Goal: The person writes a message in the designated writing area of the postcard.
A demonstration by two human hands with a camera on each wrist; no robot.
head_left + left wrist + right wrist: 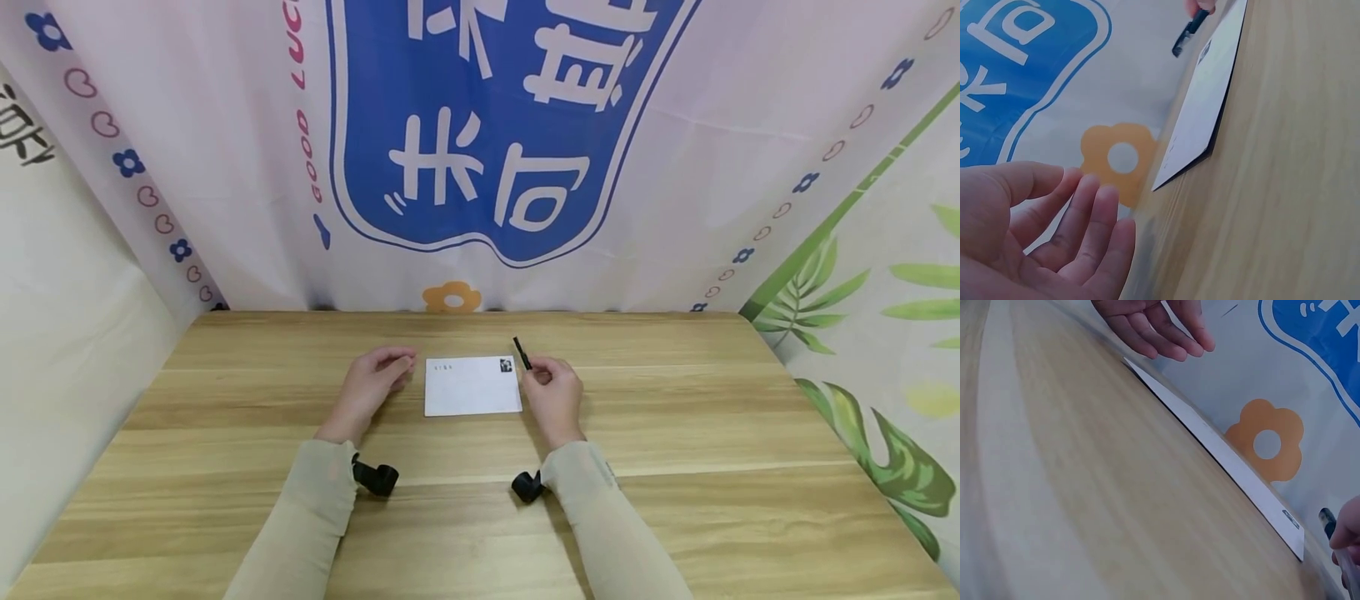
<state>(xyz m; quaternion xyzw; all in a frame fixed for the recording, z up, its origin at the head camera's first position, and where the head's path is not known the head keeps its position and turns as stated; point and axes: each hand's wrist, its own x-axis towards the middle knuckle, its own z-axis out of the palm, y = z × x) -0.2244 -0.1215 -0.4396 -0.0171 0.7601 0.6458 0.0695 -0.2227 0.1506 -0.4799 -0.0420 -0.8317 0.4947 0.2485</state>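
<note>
A white envelope [472,387] lies flat on the wooden table, with a dark stamp [506,364] in its upper right corner and small marks at the upper left. Just off its left edge is my left hand [378,375], holding nothing; the left wrist view shows its fingers [1094,215] loosely bent and apart from the envelope. My right hand [553,392] is at the envelope's right edge and pinches a pen [522,353] between thumb and fingers. The pen's dark end points up and away, and the right wrist view shows a clear barrel below it.
The wooden table [697,417] reaches back to a hanging cloth [247,167] with a blue printed sign and an orange flower. Leaf-patterned cloth [885,317] hangs along the right side. Black wrist cameras [377,479] sit at both sleeve cuffs.
</note>
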